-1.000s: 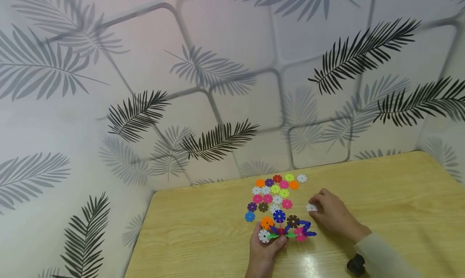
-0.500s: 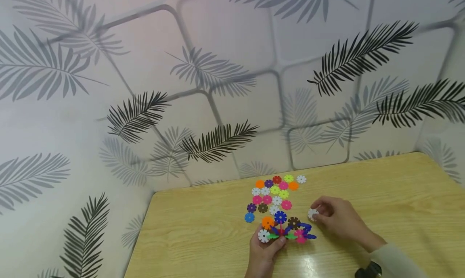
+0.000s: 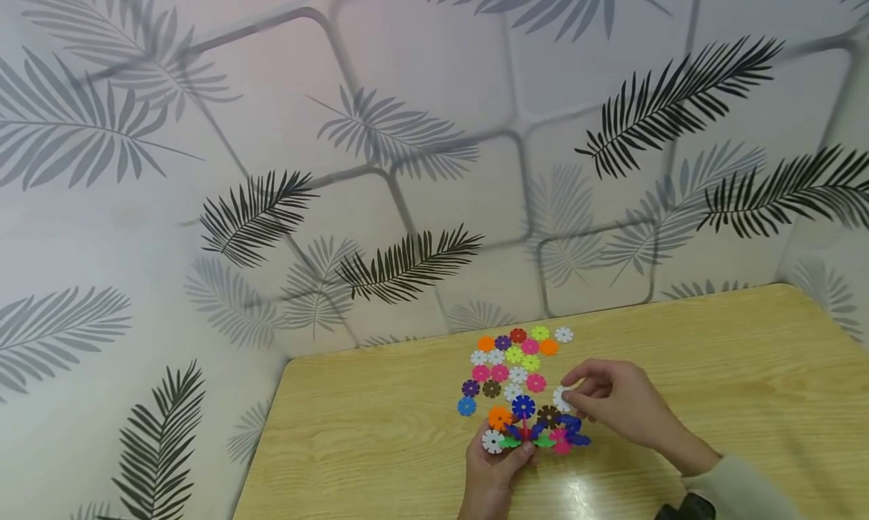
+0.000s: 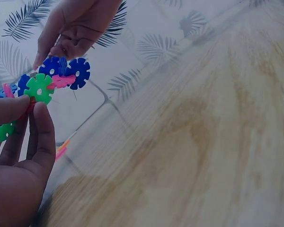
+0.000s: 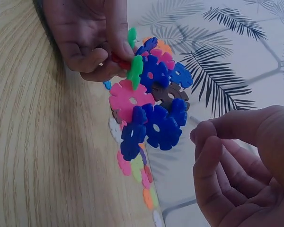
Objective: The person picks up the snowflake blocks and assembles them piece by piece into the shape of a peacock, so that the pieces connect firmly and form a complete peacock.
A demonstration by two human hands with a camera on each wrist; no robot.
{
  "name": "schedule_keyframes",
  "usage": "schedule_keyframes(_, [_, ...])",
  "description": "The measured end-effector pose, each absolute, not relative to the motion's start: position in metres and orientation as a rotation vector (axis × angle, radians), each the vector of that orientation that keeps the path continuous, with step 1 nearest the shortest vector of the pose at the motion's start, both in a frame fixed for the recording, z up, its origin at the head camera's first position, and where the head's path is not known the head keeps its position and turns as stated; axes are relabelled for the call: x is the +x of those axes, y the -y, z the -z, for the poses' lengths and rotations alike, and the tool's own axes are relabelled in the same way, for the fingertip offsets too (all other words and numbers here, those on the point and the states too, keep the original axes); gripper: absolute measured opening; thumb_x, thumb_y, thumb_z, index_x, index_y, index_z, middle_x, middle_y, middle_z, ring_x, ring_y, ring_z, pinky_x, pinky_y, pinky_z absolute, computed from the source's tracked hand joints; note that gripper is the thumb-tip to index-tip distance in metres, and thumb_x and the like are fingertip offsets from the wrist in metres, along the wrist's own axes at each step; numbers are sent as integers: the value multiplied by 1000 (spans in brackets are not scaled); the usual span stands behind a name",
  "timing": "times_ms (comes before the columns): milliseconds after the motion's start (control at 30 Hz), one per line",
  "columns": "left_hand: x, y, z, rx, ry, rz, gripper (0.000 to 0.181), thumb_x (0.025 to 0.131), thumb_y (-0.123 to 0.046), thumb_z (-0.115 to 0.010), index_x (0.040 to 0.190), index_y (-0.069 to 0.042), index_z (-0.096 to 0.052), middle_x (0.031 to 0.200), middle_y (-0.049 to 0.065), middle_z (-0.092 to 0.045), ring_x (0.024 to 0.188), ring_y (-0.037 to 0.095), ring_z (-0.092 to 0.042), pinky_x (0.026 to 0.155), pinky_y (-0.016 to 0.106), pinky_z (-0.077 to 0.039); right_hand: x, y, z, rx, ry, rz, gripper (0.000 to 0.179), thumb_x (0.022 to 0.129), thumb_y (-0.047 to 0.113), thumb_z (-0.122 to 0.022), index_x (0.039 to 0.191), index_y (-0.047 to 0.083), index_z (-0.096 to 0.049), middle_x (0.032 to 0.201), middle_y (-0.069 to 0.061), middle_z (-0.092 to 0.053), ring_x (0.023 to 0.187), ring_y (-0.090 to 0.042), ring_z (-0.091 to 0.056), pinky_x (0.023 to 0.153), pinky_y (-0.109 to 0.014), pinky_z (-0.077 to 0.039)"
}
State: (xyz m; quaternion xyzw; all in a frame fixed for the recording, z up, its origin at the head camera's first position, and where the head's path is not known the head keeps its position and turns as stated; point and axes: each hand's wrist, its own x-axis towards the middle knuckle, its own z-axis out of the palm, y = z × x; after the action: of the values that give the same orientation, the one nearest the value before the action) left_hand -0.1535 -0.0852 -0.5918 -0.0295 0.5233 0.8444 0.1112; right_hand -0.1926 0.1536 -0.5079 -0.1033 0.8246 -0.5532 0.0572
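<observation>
Now our left hand (image 3: 492,475) grips a joined toy (image 3: 526,433), at about five o'clock in the head view. We pinch its red bit (image 5: 118,61) with the thumb and a finger. Going round from the toy's middle, we see a round blue disc (image 3: 523,407) at twelve o'clock, a brown disc (image 3: 548,416) at two, a pink disc (image 3: 560,442) at three, a fixed white disc (image 3: 492,442) at nine and an orange disc (image 3: 500,418) at ten.

Our right hand (image 3: 624,403), at two o'clock from the left one, pinches another white disc (image 3: 560,398) between finger and thumb. That disc is just beside the toy, between one and two o'clock from its middle, and we cannot tell if they touch.

Lots of loose discs (image 3: 514,354) lie on the bench (image 3: 339,444), at about twelve o'clock from the toy. A light blue disc (image 3: 466,407) lies at their eight o'clock end. Past the bench, at twelve o'clock, we see a leafy wall (image 3: 448,75). A pale sleeve (image 3: 740,486) is at four o'clock from our right hand.
</observation>
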Motion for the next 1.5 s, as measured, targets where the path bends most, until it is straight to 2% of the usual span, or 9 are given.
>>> schedule_keyframes(167, [-153, 86, 595, 6, -1574, -2502, 49, 94, 9, -76, 139, 3, -60, 114, 2, -74, 87, 13, -74, 83, 30, -67, -192, -151, 508, -248, -2479, 1680, 22, 99, 18, -81, 113, 2, -76, 83, -4, -80, 68, -24, -75, 62, -35, -65])
schedule_keyframes(400, [-153, 85, 595, 33, -1653, -2512, 45, 92, 9, -77, 134, 6, -60, 114, 3, -75, 90, 14, -76, 82, 28, -67, -192, -149, 508, -227, -2449, 1690, 19, 99, 17, -81, 109, 1, -77, 83, -5, -79, 71, -25, -77, 64, -35, -66])
schedule_keyframes(633, [-153, 85, 597, 42, -1801, -2446, 40, 90, 5, -81, 127, 5, -64, 104, 1, -78, 82, 14, -78, 79, 25, -66, -192, -146, 510, -168, -2439, 1697, 17, 100, 16, -80, 108, 1, -77, 82, -4, -79, 70, -19, -75, 66, -33, -67])
schedule_keyframes(967, [-155, 84, 601, 88, -1880, -2443, 43, 89, 4, -82, 127, 9, -63, 103, -1, -78, 80, 13, -78, 78, 25, -65, -188, -137, 511, -46, -2462, 1723, 12, 99, 10, -80, 105, 0, -77, 82, -4, -79, 69, -18, -75, 65, -34, -67])
schedule_keyframes(1500, [-155, 83, 602, 59, -1905, -2417, 40, 87, 7, -82, 123, 7, -66, 105, 3, -78, 82, 13, -79, 80, 28, -67, -183, -131, 510, -28, -2491, 1704, 9, 98, 9, -80, 100, 1, -77, 79, -3, -78, 67, -17, -74, 60, -31, -64])
